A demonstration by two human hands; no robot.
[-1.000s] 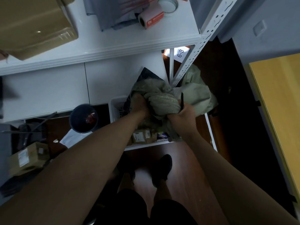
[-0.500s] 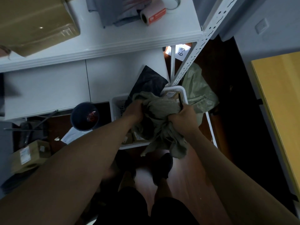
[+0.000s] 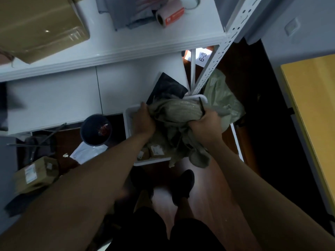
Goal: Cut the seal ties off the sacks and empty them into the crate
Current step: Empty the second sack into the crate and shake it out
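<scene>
Left hand [image 3: 145, 120]: fingers curled into the near-left folds of the sack [image 3: 178, 113], gripping the cloth. Right hand [image 3: 206, 122]: closed on the sack's right side, with a thin dark tool [image 3: 202, 107] standing up from the fist; its kind cannot be told, though a cutter would suit the task.

Sack: grey-green woven cloth, bunched between the two hands and held directly over the crate [image 3: 127, 122]; a slack tail hangs past the crate's near rim toward the floor. Held high and gathered, probably so the contents drop straight down into the crate. Whether any seal tie remains on it cannot be seen.

Crate: white, on the floor; small cardboard parcels [image 3: 155, 151] lie inside at the near end, and a dark flat bag [image 3: 166, 86] leans at its far end.

Second sack [image 3: 221, 98]: pale green, slumped just right of the crate, behind the shelf upright [image 3: 215, 62].

Bin [image 3: 96, 129]: dark, round, left of the crate.

Box [image 3: 34, 173]: taped cardboard, on the floor, far left.

Label roll [image 3: 169, 16]: on the white shelf above.
</scene>
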